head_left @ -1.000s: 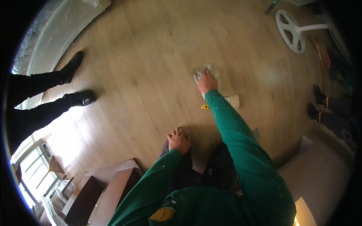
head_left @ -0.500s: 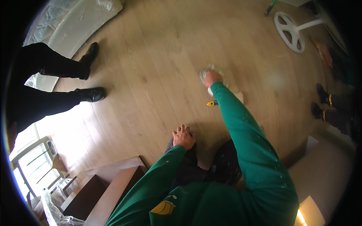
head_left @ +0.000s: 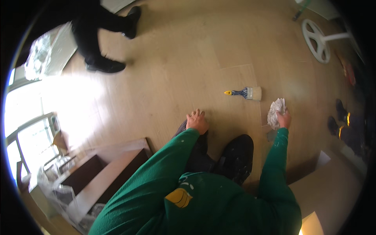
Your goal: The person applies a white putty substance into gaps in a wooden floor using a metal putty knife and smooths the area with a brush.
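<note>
My right hand (head_left: 284, 118) is closed on a crumpled whitish rag (head_left: 277, 113) held at the wood-plank floor, right of my knees. My left hand (head_left: 197, 122) lies over my left knee with its fingers spread, holding nothing. A wide flat paintbrush (head_left: 244, 93) lies on the planks ahead of my knees, its yellow-tipped dark blue handle pointing left and its pale bristles right. Close to my right wrist, a small flat greyish piece (head_left: 272, 135) is on the floor; its kind is unclear.
At the far left another person's black shoes (head_left: 105, 65) stand on the floor. A white round spoked base (head_left: 315, 41) lies at the far right. Another person's feet (head_left: 344, 113) show on the right. Brown box-like furniture pieces (head_left: 105, 172) sit at my left, a large brown panel (head_left: 325, 184) at my right.
My right hand has drawn back and rightward with the rag, uncovering the paintbrush. The other person at the left has stepped farther away. My left hand stays on my knee.
</note>
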